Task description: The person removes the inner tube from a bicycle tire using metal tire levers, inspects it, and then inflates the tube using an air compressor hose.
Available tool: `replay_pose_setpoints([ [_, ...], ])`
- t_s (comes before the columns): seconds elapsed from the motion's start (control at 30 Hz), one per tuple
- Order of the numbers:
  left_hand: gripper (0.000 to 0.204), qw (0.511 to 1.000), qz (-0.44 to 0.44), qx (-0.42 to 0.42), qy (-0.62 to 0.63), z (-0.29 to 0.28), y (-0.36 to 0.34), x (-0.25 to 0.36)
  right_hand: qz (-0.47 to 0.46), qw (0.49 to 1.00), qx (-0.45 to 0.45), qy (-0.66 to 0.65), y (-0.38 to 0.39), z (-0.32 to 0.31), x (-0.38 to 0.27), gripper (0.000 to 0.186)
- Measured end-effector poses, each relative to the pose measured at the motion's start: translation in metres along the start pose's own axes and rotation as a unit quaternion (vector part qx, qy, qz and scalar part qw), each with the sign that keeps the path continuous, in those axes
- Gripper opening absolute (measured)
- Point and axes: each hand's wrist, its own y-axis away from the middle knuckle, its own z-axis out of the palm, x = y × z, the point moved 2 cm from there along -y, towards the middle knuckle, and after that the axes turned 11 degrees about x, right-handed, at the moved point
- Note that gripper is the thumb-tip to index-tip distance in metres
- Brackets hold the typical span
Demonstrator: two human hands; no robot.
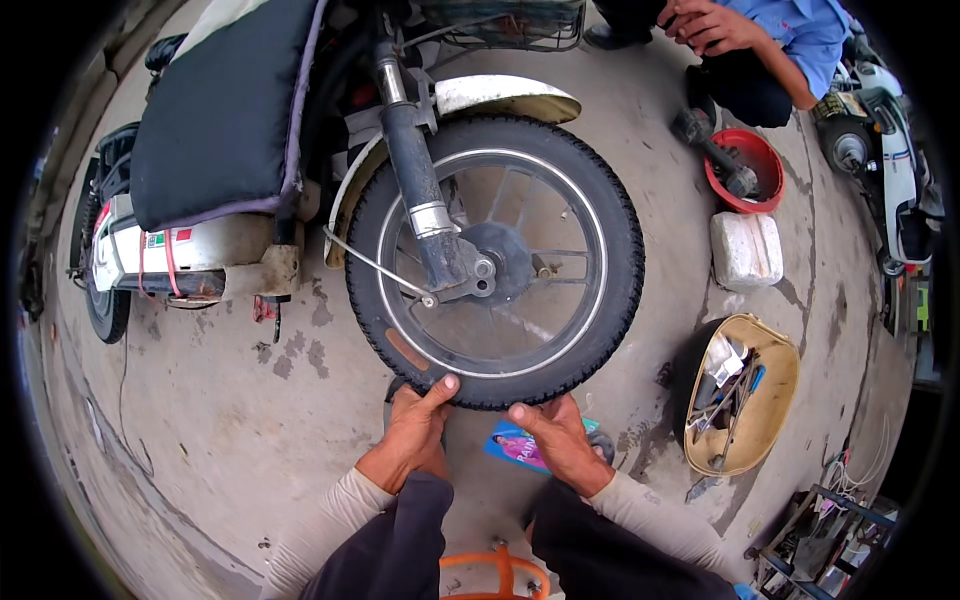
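A black front tyre (618,240) on a grey spoked wheel rim (598,300) stands in the middle, on a scooter's fork (408,160). Both my hands hold the tyre's near edge. My left hand (408,432) has its thumb on the sidewall beside a brown worn patch (405,350); its fingers curl underneath, partly hidden. To the right, my right hand (562,440) presses its thumb against the tread, fingers behind the tyre. A rod or cable (375,265) runs to the wheel hub (505,265). Above the tyre curves a dirty white mudguard (500,92).
A coloured printed sheet (515,447) lies by my right hand. Rightward are a tool-filled tub (770,430), a white block (747,250) and a red bowl (770,160) with a power tool. Another person's hands (715,27) are at upper right. An orange stool (505,570) is below.
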Motion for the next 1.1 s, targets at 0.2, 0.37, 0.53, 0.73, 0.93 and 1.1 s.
replay_pose_setpoints([
  [0.2,0.072,0.997,0.02,0.009,0.078,-0.026,-0.012,0.035,-0.055,0.995,0.081,0.028,-0.018,-0.022,-0.05,0.065],
  [0.37,0.067,0.994,0.055,0.067,0.062,-0.036,-0.032,0.073,-0.094,0.982,0.16,-0.031,-0.028,-0.029,-0.079,0.054],
  [0.53,0.043,0.997,-0.049,0.02,0.061,-0.024,-0.019,0.064,0.013,0.992,0.107,-0.069,-0.013,-0.019,-0.045,0.053],
  [0.73,0.044,0.995,0.015,0.076,0.057,-0.015,-0.014,0.03,-0.064,0.992,0.112,-0.005,-0.031,-0.035,-0.059,0.039],
  [0.93,0.046,0.993,-0.016,0.036,0.108,-0.022,-0.011,0.024,-0.071,0.989,0.124,0.024,-0.041,-0.033,-0.081,0.045],
  [1.1,0.043,0.996,0.0,-0.013,0.084,-0.033,-0.032,0.035,-0.082,0.991,0.1,-0.043,-0.028,-0.029,-0.061,0.062],
])
